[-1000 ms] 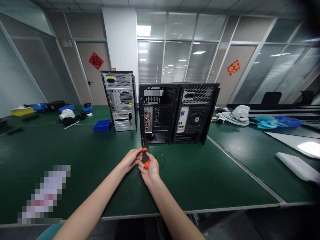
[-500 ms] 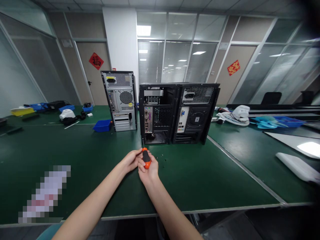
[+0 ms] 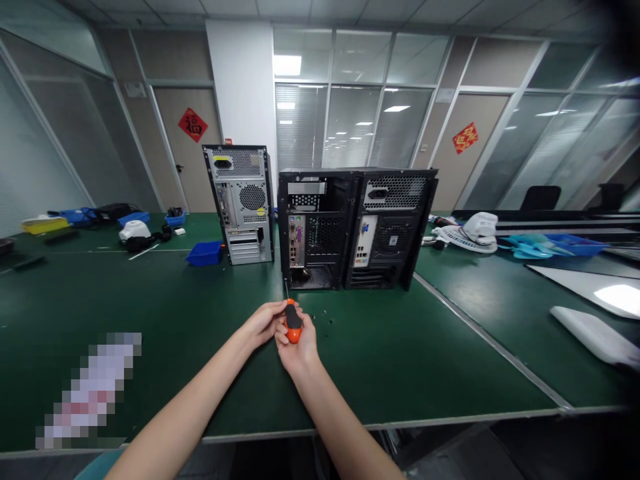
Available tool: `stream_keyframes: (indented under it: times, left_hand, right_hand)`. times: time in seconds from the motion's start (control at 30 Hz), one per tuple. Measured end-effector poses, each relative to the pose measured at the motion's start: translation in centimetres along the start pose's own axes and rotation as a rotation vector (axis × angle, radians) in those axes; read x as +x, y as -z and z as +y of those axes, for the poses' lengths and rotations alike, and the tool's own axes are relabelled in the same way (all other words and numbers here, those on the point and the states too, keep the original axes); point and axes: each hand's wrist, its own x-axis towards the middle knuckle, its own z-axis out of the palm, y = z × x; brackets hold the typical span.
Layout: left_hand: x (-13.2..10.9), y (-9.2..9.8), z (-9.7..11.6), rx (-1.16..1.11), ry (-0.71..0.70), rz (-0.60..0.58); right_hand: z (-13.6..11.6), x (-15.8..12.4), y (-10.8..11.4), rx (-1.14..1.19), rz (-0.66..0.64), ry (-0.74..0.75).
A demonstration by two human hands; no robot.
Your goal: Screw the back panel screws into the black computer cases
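Note:
An orange and black screwdriver (image 3: 293,323) points away from me, its thin shaft reaching the lower left corner of an open black computer case (image 3: 285,227). My right hand (image 3: 303,347) is wrapped round the handle from below. My left hand (image 3: 263,323) is closed, with its fingertips at the front of the handle, near the shaft. Whether the tip sits in a screw is too small to tell. Several small dark screws (image 3: 326,320) lie on the green tabletop (image 3: 390,360) to the right of the hands.
Right beside the open case stands a second black computer case (image 3: 395,230). A silver-backed computer case (image 3: 245,207) and a blue tray (image 3: 205,253) are to the left. A blurred flat item (image 3: 90,393) lies front left. White parts (image 3: 475,233) and a blue basket (image 3: 575,245) are right.
The screwdriver handle has turned a little, showing its black grip at another angle, and its rear end sits slightly lower. Both hands stay almost in place; the cases have not moved.

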Motion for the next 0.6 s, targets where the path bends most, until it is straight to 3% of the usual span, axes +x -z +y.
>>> stream_keyframes:
  times: [0.13,0.23,0.33,0.43,0.53,0.6]
  left_hand:
    - [-0.6,-0.9,0.4,-0.002,0.012,0.031]
    - [-0.8,-1.1,0.4,0.001,0.010,0.021]
    - [-0.6,-0.8,0.2,-0.006,-0.006,0.018]
    - [-0.2,-0.4,-0.1,-0.021,-0.012,0.006]
    - [0.2,-0.2,-0.4,-0.043,-0.014,0.005]
    - [0.3,-0.1,-0.6,-0.041,-0.028,-0.014]
  right_hand:
    - [0.0,0.0,0.9,-0.077,0.054,0.009]
    - [-0.3,-0.2,2.0,-0.218,0.084,0.110]
    - [-1.1,-1.0,2.7,-0.732,0.092,0.412]
    - [-2.0,-2.6,2.2,-1.373,0.012,0.758]
    - [-2.0,-4.0,0.8,-1.955,-0.022,0.875]
    - [-1.5,-4.5,-0.1,-2.221,-0.040,0.923]
